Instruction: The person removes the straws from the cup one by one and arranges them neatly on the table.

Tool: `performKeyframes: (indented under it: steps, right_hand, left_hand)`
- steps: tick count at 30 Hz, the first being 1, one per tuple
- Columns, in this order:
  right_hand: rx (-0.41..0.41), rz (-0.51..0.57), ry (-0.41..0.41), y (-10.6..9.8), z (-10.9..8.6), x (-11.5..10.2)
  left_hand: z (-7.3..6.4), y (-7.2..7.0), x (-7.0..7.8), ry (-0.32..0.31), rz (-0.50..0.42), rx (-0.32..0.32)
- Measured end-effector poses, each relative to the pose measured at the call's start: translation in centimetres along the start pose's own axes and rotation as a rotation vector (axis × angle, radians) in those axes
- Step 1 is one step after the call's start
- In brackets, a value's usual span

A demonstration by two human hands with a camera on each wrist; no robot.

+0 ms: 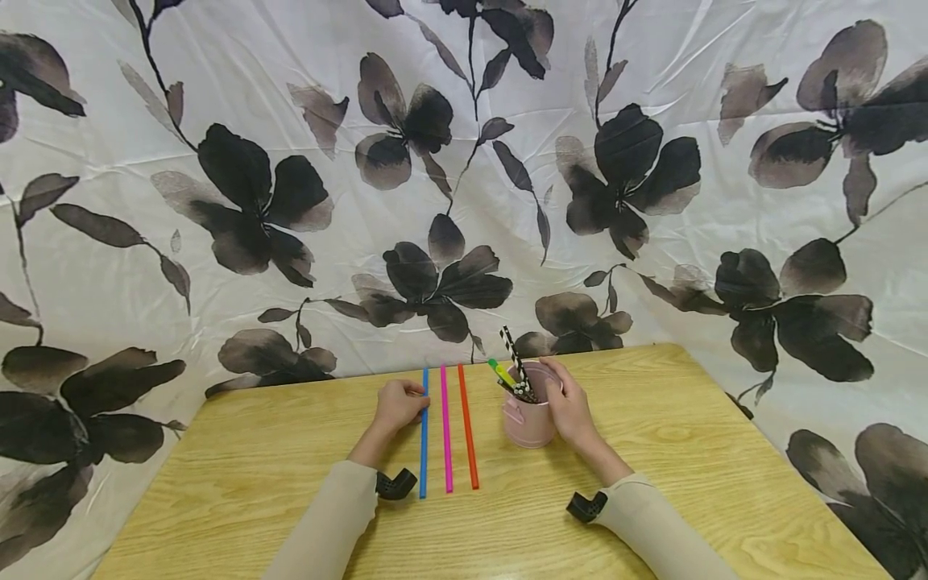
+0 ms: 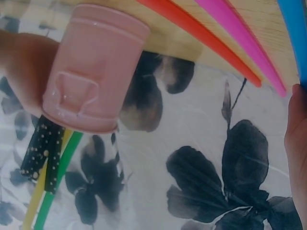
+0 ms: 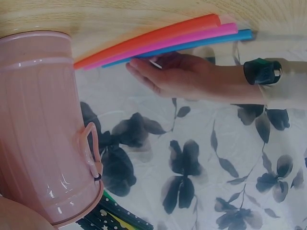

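On the table lie three straws side by side: a blue straw (image 1: 424,451), a pink straw (image 1: 446,439) and a red-orange straw (image 1: 468,435). My left hand (image 1: 399,405) is at the blue one, pinching it with thumb and fingertips toward its far half. To the right, my right hand (image 1: 570,409) grips the side of a small pink metal bucket (image 1: 528,425), which stands upright. Out of its mouth lean black-and-white patterned straws (image 1: 511,346) along with a yellow-and-green pair (image 1: 500,372). In the left wrist view only part of the left hand shows at the right edge.
The wooden table (image 1: 681,451) ends at a back edge just beyond the straws' far ends. Behind it hangs a white cloth (image 1: 507,242) with dark flowers. A small black wrist camera (image 1: 395,485) sits on the left sleeve and another (image 1: 586,507) on the right.
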State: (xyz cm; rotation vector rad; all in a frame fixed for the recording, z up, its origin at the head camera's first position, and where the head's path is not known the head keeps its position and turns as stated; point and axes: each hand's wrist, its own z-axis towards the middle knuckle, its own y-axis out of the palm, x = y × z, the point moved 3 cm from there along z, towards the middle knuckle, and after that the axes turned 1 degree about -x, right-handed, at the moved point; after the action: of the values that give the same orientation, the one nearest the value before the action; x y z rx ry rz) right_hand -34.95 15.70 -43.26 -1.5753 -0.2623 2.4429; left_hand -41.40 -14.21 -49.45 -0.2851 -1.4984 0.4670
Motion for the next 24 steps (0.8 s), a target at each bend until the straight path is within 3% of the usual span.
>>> performKeyframes:
  steps: [9,18,24]
  right_hand:
    - [-0.01,0.023,0.0,0.2,0.8,3.0]
    - [0.009,0.002,0.0,0.3,0.8,3.4]
    - [0.013,-0.002,0.011,0.3,1.0,3.7]
  left_hand:
    - [-0.1,-0.1,0.0,0.007,-0.009,0.004]
    - [-0.6,-0.4,-0.1,0.057,-0.048,-0.007]
    - [-1.2,-0.9,0.0,0.094,0.047,0.046]
